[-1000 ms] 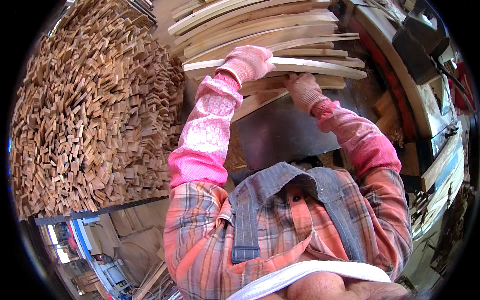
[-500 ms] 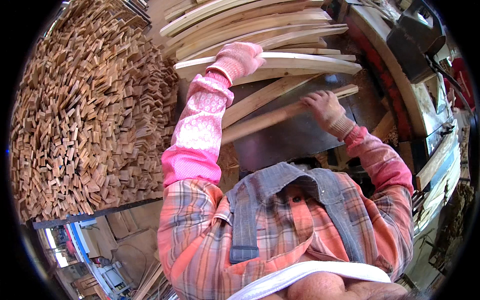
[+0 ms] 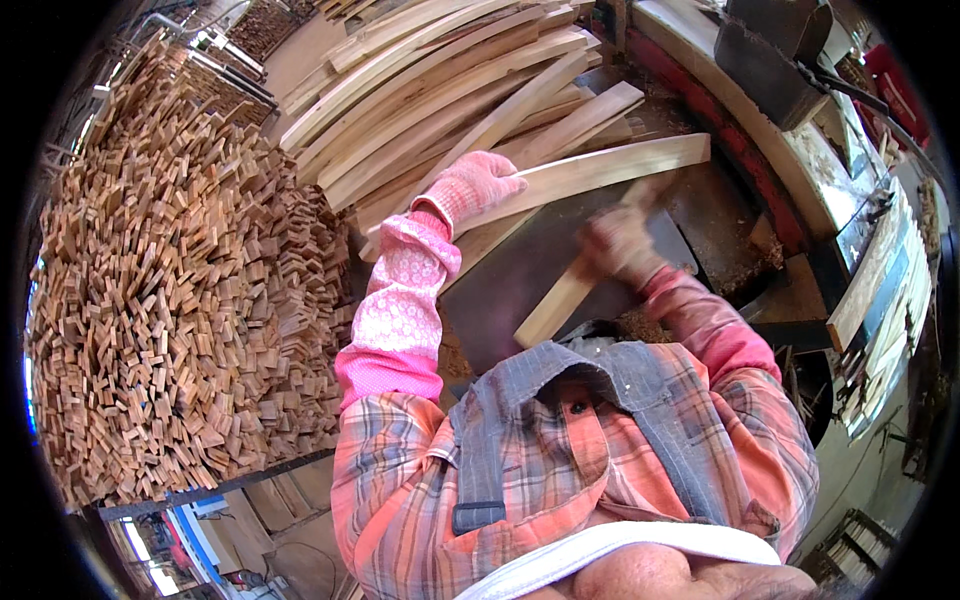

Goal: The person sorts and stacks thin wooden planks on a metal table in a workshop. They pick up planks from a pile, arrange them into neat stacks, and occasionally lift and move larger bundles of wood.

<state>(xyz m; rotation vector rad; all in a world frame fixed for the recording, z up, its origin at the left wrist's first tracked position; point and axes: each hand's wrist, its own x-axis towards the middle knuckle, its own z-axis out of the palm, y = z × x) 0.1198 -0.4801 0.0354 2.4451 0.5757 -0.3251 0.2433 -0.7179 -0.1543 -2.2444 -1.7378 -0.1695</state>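
Observation:
My left hand point(image 3: 474, 188), in a pink knit glove, is closed round a long pale board point(image 3: 625, 166) near its left part; the board slants up to the right. My right hand point(image 3: 620, 246), gloved and smeared by motion, grips a shorter wooden strip point(image 3: 558, 303) around its middle. This strip lies at a slant, its near end close to my apron. Beneath both pieces is a dark metal tabletop point(image 3: 500, 305). Just beyond my left hand, several loose boards point(image 3: 540, 95) lie fanned across one another.
A tall stack of short wood pieces point(image 3: 190, 290) fills the left side. At the right run a red-edged beam point(image 3: 715, 120) and a dark metal housing point(image 3: 770, 60). Sawdust and shavings point(image 3: 745, 265) lie by the table's right edge. More pale strips point(image 3: 885, 310) stand at far right.
The right hand's strip has swung to a steeper slant, its near end now by my apron. My left hand has drawn its board nearer and tilted it. Boards behind have shifted into a fan.

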